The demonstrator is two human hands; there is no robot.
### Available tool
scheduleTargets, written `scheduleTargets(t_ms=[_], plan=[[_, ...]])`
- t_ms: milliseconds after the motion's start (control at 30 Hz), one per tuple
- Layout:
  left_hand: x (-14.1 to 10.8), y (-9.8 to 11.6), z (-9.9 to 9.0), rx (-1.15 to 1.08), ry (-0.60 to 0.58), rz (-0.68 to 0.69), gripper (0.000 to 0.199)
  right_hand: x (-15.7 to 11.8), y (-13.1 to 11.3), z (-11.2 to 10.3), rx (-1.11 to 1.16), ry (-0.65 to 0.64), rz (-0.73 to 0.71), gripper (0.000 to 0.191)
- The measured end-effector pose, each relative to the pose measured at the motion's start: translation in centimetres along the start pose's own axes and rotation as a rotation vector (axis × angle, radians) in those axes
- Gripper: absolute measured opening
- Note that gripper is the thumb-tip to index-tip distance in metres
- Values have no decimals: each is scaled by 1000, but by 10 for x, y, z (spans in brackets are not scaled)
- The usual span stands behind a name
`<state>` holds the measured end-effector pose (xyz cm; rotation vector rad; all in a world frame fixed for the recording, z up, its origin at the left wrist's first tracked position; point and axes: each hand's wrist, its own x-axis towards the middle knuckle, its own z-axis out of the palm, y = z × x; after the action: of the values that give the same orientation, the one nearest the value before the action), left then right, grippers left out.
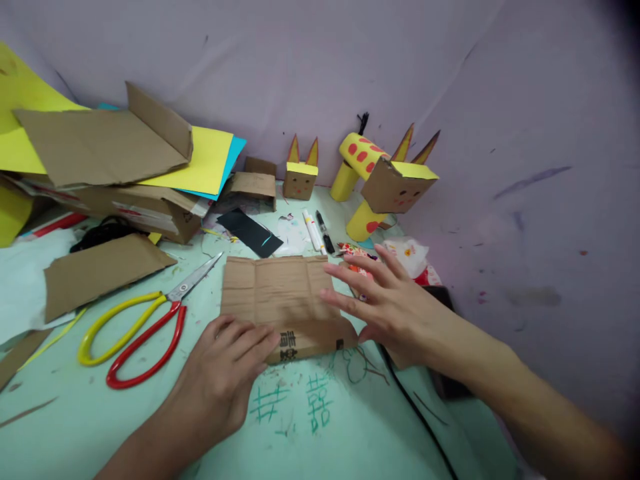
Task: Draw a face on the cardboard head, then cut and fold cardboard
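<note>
A creased piece of brown cardboard (pixel 280 287) lies on the green tabletop, its near edge folded up into a flap with dark printed characters. My left hand (pixel 233 360) grips the left part of that flap, fingers over the top; its thumb is mostly hidden. At the flap's right end, my right hand (pixel 380 303) is open with its fingers spread, hovering over or just touching the cardboard; contact is hard to make out. Left of the cardboard lie scissors (pixel 173 303) with one yellow and one red handle, blades slightly parted.
A spotted cardboard animal (pixel 367 157) and a small eared cardboard head (pixel 300 180) stand by the wall. Markers (pixel 314 232) and a black card strip (pixel 250 232) lie behind the cardboard. Cardboard and coloured paper (pixel 210 157) pile up at left. A black cable (pixel 415 407) runs along the right.
</note>
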<state>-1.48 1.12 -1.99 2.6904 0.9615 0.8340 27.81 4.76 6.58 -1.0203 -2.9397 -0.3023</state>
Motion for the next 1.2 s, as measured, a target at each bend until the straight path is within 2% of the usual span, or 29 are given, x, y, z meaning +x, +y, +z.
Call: scheduleTargets(t_ms=[133,233,433,500,567,633,733,900,1067,1200], plan=[[-1,0,1,14,-6,1,37,13,0,5,6,1,-92,68],[0,0,1,16,1,-4,36,21,-3,3,7,-49,-113,63],[1,-1,-3,-27,-17,-27,33,37,-8,-2,2,-99,-266,53],[0,-2,-3,-127,-45,-132,28,43,-8,-2,-25,-121,-346,58],[-1,-1,-4,-208,-56,-295,29,49,-7,-3,-42,-159,-458,66],[-1,0,-5,-237,-60,-432,43,54,-6,-4,-55,-197,-566,72],[0,2,-11,-272,-92,-519,63,62,-8,-5,-79,-207,-655,79],[2,3,-19,-334,-130,-531,57,74,-13,-5,-91,-303,-727,87],[1,0,-21,-381,-137,-495,53,74,-13,-8,-77,-254,-714,77],[2,-3,-23,-417,-148,-474,55,73,-16,-11,-60,-246,-684,83]])
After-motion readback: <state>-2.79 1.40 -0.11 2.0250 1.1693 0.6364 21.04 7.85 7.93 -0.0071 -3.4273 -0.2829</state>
